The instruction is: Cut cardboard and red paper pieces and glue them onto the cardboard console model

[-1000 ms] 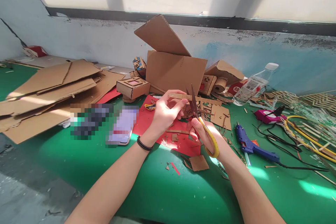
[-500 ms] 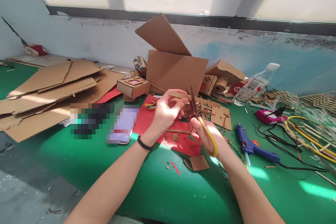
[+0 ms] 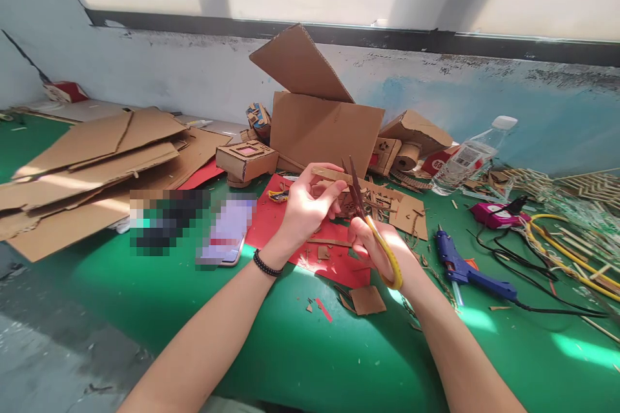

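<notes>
1. Left hand (image 3: 310,210): thumb and fingers pinched a narrow cardboard strip (image 3: 329,173) above the red sheet (image 3: 265,222). Its long axis ran left to right, dipping slightly rightward.
2. Right hand (image 3: 375,245): fingers curled round the yellow handle of the scissors (image 3: 357,197). Their long axis slanted from the handle, lower right, to the tips, upper left, pointing away from the wearer; blades slightly parted.
3. The strip's right end lay at the blades (contact could not be told).
4. Markings: the label on the tilted bottle (image 3: 477,148) was too small to read; a red package (image 3: 440,160) behind it bore an illegible white mark.
</notes>
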Motion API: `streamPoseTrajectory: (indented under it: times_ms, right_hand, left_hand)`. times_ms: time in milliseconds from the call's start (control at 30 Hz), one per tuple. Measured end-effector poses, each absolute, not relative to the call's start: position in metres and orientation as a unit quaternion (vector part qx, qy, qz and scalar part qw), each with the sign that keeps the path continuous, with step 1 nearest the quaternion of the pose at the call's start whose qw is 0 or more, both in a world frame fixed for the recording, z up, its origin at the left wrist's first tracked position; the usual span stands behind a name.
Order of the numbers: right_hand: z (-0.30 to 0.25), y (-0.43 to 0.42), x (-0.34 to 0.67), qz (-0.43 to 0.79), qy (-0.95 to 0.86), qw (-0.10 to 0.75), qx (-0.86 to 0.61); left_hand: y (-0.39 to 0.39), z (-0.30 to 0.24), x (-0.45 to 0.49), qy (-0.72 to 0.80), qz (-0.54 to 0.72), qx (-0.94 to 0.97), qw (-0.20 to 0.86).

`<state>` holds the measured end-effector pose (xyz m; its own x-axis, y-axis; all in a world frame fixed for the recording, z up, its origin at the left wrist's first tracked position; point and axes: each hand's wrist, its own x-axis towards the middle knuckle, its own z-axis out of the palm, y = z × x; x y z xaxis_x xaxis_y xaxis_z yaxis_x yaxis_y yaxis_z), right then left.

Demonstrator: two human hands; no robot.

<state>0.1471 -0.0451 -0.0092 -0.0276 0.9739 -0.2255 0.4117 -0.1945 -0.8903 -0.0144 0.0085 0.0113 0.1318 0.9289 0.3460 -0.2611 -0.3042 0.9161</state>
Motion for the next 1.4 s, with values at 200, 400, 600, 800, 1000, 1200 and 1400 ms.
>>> streamPoseTrajectory:
  times_ms: [200, 400, 600, 800, 1000, 1200, 1400]
  right_hand:
    - [-0.011, -0.045, 0.149, 0.453, -0.559, 0.308, -0.623]
    - [-0.013, -0.046, 0.148, 0.466, -0.542, 0.317, -0.623]
    - [-0.014, -0.046, 0.148, 0.482, -0.519, 0.332, -0.623]
    - [-0.018, -0.045, 0.15, 0.486, -0.523, 0.335, -0.615]
    - [-0.024, -0.045, 0.152, 0.486, -0.533, 0.333, -0.607]
    - [-0.024, -0.044, 0.152, 0.476, -0.535, 0.319, -0.621]
    - [-0.021, -0.045, 0.151, 0.474, -0.529, 0.318, -0.628]
  left_hand:
    - [0.008, 0.013, -0.014, 0.309, 0.586, 0.546, 0.513]
    - [0.008, 0.013, -0.014, 0.312, 0.586, 0.545, 0.512]
    - [0.009, 0.011, -0.015, 0.309, 0.586, 0.548, 0.512]
    - [0.009, 0.011, -0.015, 0.311, 0.586, 0.548, 0.509]
    - [0.009, 0.011, -0.014, 0.307, 0.591, 0.547, 0.508]
    - [0.01, 0.01, -0.015, 0.308, 0.587, 0.549, 0.509]
    - [0.011, 0.008, -0.015, 0.304, 0.586, 0.55, 0.512]
